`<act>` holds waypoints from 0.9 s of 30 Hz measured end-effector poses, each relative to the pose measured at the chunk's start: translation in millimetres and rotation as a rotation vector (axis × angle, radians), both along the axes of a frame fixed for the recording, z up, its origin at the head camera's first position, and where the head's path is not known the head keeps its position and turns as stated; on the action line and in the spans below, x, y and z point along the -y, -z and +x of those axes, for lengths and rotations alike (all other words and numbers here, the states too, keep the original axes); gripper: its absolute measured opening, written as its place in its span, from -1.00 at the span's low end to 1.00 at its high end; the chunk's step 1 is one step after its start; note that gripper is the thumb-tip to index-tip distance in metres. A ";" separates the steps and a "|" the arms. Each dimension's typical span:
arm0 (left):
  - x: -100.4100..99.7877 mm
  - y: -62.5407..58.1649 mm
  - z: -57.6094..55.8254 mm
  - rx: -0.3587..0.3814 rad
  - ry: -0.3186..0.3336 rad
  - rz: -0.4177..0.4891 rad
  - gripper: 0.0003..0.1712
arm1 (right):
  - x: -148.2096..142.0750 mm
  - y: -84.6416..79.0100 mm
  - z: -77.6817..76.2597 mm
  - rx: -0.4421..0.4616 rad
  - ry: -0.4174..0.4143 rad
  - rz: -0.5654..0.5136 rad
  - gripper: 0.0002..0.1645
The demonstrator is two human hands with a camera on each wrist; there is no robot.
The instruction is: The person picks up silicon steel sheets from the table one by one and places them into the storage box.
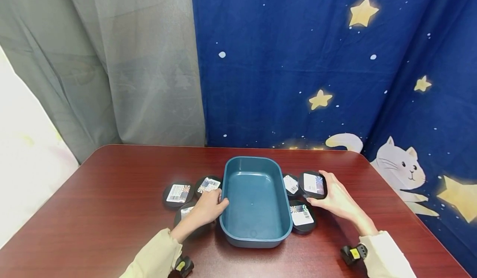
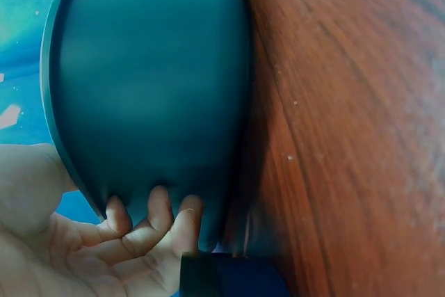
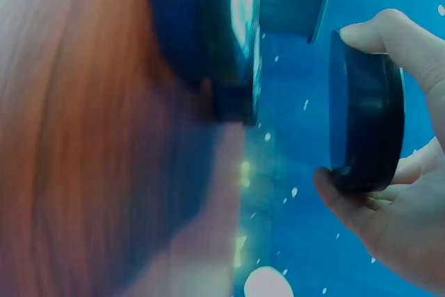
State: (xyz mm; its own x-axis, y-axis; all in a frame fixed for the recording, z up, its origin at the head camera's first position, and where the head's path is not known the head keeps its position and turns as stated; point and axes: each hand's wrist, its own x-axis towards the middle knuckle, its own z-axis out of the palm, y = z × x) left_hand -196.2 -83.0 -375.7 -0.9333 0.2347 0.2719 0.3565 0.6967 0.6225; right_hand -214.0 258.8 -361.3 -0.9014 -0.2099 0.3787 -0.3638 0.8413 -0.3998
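A deep teal-blue plastic bin (image 1: 253, 203) stands on the table between my hands. My left hand (image 1: 208, 207) grips its left wall, thumb over the rim and fingers against the outer side, as the left wrist view of the bin (image 2: 146, 88) shows. My right hand (image 1: 340, 201) holds a round black tub (image 1: 314, 184) with a white label, right of the bin. In the right wrist view, thumb and fingers span the tub (image 3: 368, 116), raised off the table. Two more such tubs, one behind (image 1: 290, 185) and one in front (image 1: 302, 218), lie beside the bin's right wall.
Left of the bin lie three more round black tubs, one at the outer left (image 1: 178, 194), one by the rim (image 1: 208, 184), one partly hidden by my left arm (image 1: 185, 212). The reddish-brown table (image 1: 123, 212) ends at a blue star-patterned curtain (image 1: 261, 83).
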 end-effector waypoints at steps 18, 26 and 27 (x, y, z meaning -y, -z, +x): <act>-0.1 1.3 0.2 -0.002 -0.001 0.008 -0.78 | 49.9 -16.1 -10.1 -0.011 -0.108 -0.066 -0.06; -0.1 1.6 0.4 -0.007 -0.002 0.006 -0.78 | 65.6 -17.6 -18.2 0.041 -0.107 -0.104 0.01; -0.1 1.8 0.2 -0.009 -0.001 0.007 -0.78 | 67.3 -17.6 -19.1 0.050 -0.105 -0.113 0.01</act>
State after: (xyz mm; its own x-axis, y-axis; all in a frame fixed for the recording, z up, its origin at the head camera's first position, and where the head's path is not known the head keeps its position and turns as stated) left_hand -196.1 -82.9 -377.5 -0.9310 0.2319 0.2821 0.3616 0.6929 0.6238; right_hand -233.1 191.6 -343.7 -0.8952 -0.2628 0.3599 -0.4245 0.7486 -0.5093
